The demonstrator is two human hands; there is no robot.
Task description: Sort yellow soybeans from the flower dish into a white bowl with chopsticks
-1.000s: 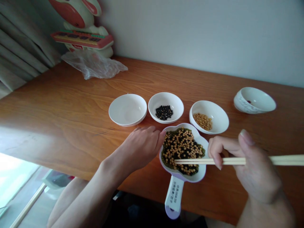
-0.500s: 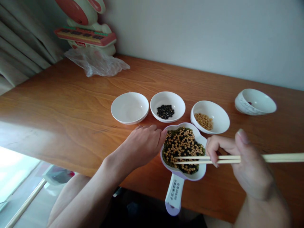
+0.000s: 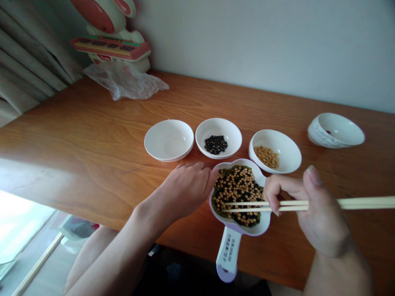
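Note:
A flower-shaped white dish point(image 3: 257, 174) with a handle holds mixed yellow, black and green beans point(image 3: 236, 189) near the table's front edge. My right hand point(image 3: 317, 213) grips a pair of wooden chopsticks point(image 3: 265, 206), tips slightly apart over the beans at the dish's left side. My left hand point(image 3: 185, 189) rests on the table, fingers curled against the dish's left rim. Behind stand three white bowls: an empty bowl point(image 3: 169, 139), a bowl of black beans point(image 3: 218, 137) and a bowl of yellow beans point(image 3: 275, 151).
A patterned white bowl point(image 3: 335, 130) sits at the far right. A crumpled plastic bag point(image 3: 125, 80) and a red and white toy figure point(image 3: 111, 35) stand at the back left corner. Curtains hang at the left. The wooden table point(image 3: 92, 135) ends near my body.
The chopstick tips have slid left across the beans and opened a little. My right hand has shifted slightly left. My left hand stays in place.

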